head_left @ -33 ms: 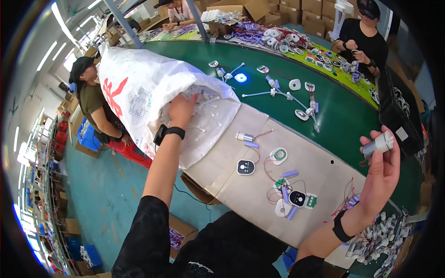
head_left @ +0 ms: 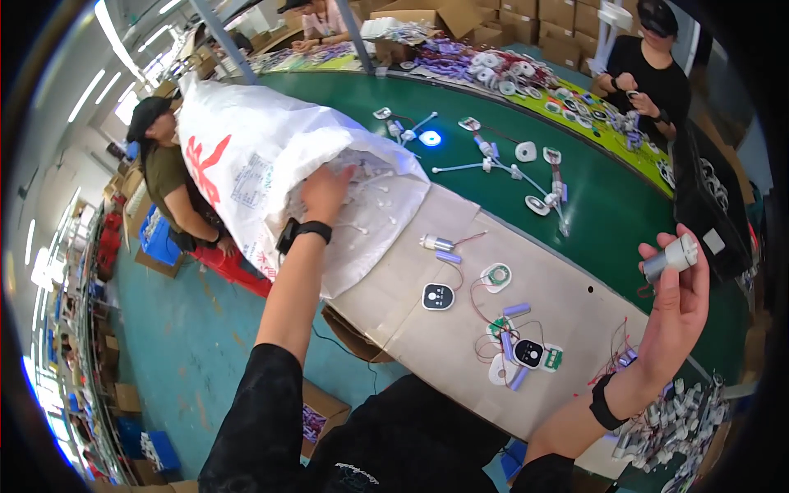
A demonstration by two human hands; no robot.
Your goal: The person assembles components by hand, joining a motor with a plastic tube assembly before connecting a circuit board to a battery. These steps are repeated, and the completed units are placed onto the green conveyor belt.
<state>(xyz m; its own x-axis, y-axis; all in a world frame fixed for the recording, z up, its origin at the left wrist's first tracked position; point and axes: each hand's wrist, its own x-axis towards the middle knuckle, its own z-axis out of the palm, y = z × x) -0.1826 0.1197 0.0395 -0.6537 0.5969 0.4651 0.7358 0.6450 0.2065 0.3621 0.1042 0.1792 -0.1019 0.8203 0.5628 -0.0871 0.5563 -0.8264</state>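
My left hand [head_left: 325, 195] reaches into the mouth of a big white woven sack [head_left: 238, 152]. Its fingertips are hidden in there among thin white plastic stems [head_left: 378, 191] with knobbed ends, so whether they grip one cannot be told. On the right, my right hand [head_left: 678, 304] is closed around a small silver motor pump [head_left: 670, 260] with a white cap, held up above the bench, a bit of red wire showing beneath it. A similar motor [head_left: 436, 242] lies on the beige board [head_left: 394, 329], near a black-faced control panel [head_left: 438, 297].
Wired circuit boards [head_left: 496, 277] and purple battery cells [head_left: 518, 310] lie on the board. Beyond, a green belt [head_left: 370, 103] carries branched white-tube assemblies [head_left: 485, 164]. Many motors [head_left: 670, 427] are heaped at lower right beneath a black crate [head_left: 711, 205]. Co-workers stand left and far right.
The whole view has shifted very slightly. Both hands keep the same places, the left in the sack and the right around the motor pump.
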